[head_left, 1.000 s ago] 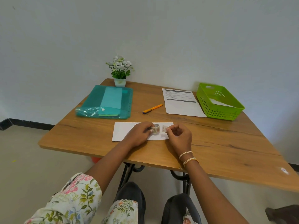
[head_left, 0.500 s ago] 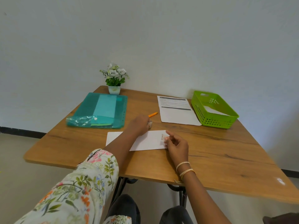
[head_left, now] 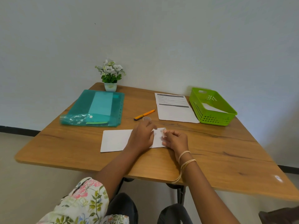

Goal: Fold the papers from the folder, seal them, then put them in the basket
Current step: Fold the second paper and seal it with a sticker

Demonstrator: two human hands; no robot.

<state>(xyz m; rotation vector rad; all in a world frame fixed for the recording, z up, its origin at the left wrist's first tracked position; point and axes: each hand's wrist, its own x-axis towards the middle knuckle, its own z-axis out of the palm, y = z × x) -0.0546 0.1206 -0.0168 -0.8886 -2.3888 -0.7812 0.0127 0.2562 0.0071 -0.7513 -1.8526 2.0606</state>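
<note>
White folded paper (head_left: 116,140) lies flat near the front edge of the wooden table (head_left: 226,159), its long side running from 9 o'clock to 3 o'clock. The left hand (head_left: 142,136) rests palm down on the middle of that paper, fingers loosely bent and pressing it to the table. At the paper's 3 o'clock end the right hand (head_left: 175,139) has its fingers curled, pinching a small piece of tape (head_left: 163,130) at the paper's far corner. Just beyond the left hand, at its 12 o'clock, a small roll of clear tape (head_left: 146,118) lies on the table, touching the near tip of an orange pen (head_left: 144,114). A printed sheet (head_left: 176,110) lies farther out toward 1 o'clock, and just beside it at 2 o'clock stands the green basket (head_left: 215,118) with a white folded paper inside. Toward 11 o'clock lies a teal plastic folder (head_left: 97,109), and at its far edge a small potted plant (head_left: 110,76) with white flowers stands against the wall.
</note>
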